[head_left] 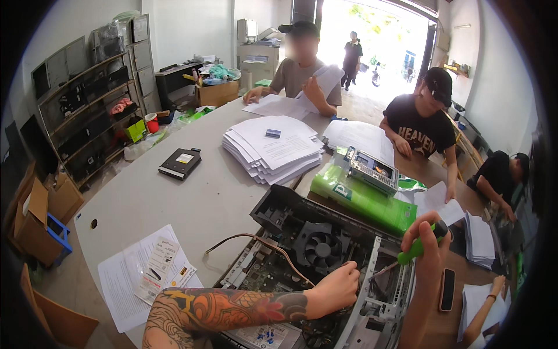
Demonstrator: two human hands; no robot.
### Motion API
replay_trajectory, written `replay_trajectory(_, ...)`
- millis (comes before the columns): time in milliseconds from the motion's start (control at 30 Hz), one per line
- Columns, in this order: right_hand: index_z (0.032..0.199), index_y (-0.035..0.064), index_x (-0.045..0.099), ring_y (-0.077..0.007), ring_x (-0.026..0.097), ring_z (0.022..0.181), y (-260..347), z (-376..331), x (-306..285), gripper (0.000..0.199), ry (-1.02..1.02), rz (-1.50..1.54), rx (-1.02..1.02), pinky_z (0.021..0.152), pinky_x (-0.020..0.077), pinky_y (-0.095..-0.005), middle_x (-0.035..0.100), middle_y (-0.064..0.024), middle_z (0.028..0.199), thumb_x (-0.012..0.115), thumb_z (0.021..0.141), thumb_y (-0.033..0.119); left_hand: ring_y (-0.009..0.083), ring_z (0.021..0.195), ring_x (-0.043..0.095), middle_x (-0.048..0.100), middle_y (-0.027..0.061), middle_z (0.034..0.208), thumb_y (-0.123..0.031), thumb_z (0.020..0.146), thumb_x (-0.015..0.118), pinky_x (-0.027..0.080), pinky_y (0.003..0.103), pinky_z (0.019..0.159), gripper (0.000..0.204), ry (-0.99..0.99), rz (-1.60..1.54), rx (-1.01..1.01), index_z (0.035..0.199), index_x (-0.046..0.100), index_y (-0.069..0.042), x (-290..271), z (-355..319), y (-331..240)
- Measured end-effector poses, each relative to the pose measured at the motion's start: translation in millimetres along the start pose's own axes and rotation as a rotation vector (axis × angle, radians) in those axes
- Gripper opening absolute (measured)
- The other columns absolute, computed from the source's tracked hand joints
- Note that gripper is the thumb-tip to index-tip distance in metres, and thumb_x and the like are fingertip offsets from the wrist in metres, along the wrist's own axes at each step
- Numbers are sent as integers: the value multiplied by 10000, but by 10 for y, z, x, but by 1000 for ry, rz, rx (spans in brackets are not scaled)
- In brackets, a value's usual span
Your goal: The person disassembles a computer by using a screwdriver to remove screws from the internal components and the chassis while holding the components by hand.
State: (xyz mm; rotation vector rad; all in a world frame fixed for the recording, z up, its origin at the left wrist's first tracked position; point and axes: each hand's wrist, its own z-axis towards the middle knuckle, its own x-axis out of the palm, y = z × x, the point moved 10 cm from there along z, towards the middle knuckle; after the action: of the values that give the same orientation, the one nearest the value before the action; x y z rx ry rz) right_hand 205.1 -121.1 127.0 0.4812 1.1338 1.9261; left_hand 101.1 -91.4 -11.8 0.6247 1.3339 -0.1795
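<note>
Room, ref. = pale table [131,195]. Beyond its far side: wide open doorway [390,32], strong daylight, outdoors washed out. Left of table: shelving rack [83,79] near white wall [192,29]; dull beige-grey floor [75,280] beside table edge. Past table's far-left edge: dark desk [167,94]. Right of table: second pale wall [521,75]

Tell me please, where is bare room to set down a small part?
The grey table is bare between the black drive, loose papers and open computer; another patch lies left of that drive. Crowded: where the paper stack, green package and computer come close.
</note>
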Motion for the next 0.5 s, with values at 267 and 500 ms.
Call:
replay_trajectory(267, 848, 12, 554, -127, 563, 544, 32, -7, 32, 305, 19, 0, 5, 524, 434, -241, 578, -75, 617, 624, 943, 293, 181, 893, 559, 646, -18, 757, -223, 757, 638, 372, 323, 837, 134, -67, -46, 12, 686, 716, -139, -8, 7, -37)
replay_trajectory(500, 856, 16, 556, -130, 565, 542, -20, 5, -20, 316, -14, -13, 14, 524, 432, -243, 580, -74, 615, 613, 952, 312, 188, 853, 559, 645, -15, 742, -246, 780, 619, 366, 331, 833, 168, -27, 5, 14, 700, 719, -137, 31, 7, -94)
